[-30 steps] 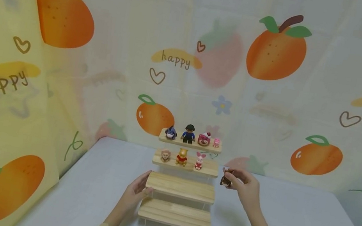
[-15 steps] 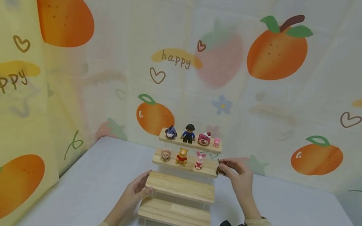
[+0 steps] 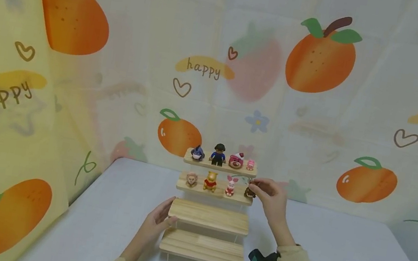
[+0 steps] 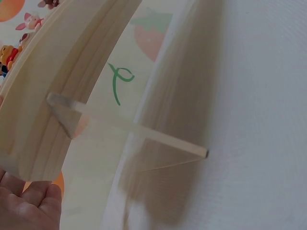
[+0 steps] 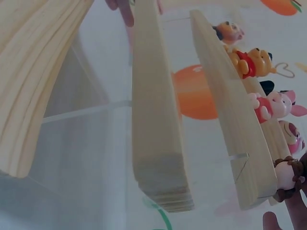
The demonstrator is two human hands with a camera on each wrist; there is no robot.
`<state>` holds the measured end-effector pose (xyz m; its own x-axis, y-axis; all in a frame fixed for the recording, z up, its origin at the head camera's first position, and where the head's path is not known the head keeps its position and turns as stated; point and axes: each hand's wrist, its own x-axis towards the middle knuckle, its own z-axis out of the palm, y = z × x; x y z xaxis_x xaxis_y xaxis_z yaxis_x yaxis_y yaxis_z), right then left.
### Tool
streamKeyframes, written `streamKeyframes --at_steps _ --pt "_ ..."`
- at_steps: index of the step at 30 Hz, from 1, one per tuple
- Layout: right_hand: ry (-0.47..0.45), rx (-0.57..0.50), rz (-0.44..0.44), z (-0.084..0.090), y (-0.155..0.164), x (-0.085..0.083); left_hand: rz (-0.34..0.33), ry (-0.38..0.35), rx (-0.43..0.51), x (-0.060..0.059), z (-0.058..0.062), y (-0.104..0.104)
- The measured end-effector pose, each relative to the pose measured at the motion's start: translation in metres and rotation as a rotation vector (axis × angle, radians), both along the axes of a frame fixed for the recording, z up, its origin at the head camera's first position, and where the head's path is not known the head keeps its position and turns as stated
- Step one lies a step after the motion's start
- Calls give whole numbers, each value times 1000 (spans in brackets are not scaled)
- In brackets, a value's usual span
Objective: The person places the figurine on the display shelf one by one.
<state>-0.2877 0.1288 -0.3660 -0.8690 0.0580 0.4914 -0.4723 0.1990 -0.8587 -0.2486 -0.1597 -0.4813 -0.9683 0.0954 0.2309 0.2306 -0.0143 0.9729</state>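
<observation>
Here, on a tiered wooden stand [image 3: 209, 217] set on a white table [image 3: 337, 251], I watch the right hand [image 3: 270, 198] pinch a small brown figurine [image 3: 250, 193] by its top and hold it at the right end of the second shelf from the top [image 3: 199, 189], just beside a pink piglet figure [image 3: 230, 186]. The left hand [image 3: 159, 219] rests at the left end of the third shelf [image 3: 209, 217], thumb on the front edge, fingers relaxed rather than clenched. To do this well, I judge the figurine should go down flat and upright, clear of the shelf's end, and the pinch should loosen only once the base sits square; the bracing hand should keep the stand from rocking. From the right wrist view the figurine [image 5: 287, 178] sits close to the board's corner, so little margin shows. I cannot tell whether its base already touches the wood: the fingers hide it. The left wrist view shows only fingertips [image 4: 26, 206] under a board.
</observation>
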Motion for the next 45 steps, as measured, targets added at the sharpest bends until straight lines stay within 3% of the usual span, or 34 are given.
streamKeyframes --at_steps 4,9,14,19,21,23,26,31,34,39,45 --pt "-26 -9 10 2 -1 1 6 3 -12 0 -1 0" --pt "-59 -41 22 -11 3 -9 5 -6 -20 0 -1 0" --pt "27 -88 63 -27 7 -19 13 -7 -25 0 -1 1" --pt "54 -167 126 -88 23 -69 6 -10 -30 0 -1 0" --pt "22 -161 91 -117 31 -93 10 -4 -33 -1 -1 -1" --pt "-29 -132 35 -119 30 -95 17 6 -42 -1 -1 -2" --pt "-48 -163 39 -105 22 -86 26 18 -54 -2 -1 -2" --pt "-67 -166 32 -51 -1 -40 41 15 -62 -1 -4 -4" --pt "-165 -115 -22 -26 -13 -21 54 1 -57 -1 -4 -5" --pt "-232 -77 -32 -23 -14 -19 48 -10 -32 -1 -6 -6" --pt "-62 -100 0 -52 2 -34 10 -42 -70 -8 0 -10"
